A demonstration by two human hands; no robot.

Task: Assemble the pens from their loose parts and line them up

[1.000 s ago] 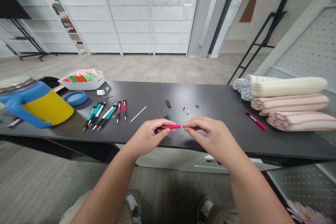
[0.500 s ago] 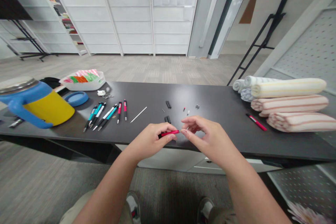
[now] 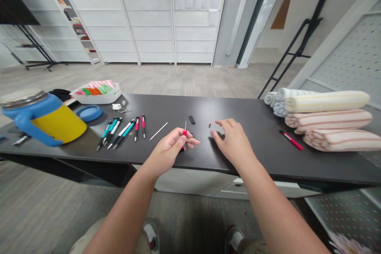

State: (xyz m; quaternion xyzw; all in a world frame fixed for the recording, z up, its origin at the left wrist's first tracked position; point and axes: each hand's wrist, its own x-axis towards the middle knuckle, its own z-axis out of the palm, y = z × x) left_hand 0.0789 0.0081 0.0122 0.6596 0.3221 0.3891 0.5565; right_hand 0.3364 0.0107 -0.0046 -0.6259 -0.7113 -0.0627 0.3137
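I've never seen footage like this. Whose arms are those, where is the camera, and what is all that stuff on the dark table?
There is no machine here: the arms belong to a person, and the single camera sits on that person's head, looking forward and down, so you see what they see.

The left hand holds a red pen barrel, tilted up on end. The right hand is open and reaches over the black table, fingers close to some tiny loose parts, one of them a small red piece.

To the left lie a row of teal and red pens, a thin white refill, a yellow jug with a blue handle, a blue lid and a white tray of coloured items. To the right lie a lone red pen and rolled towels.
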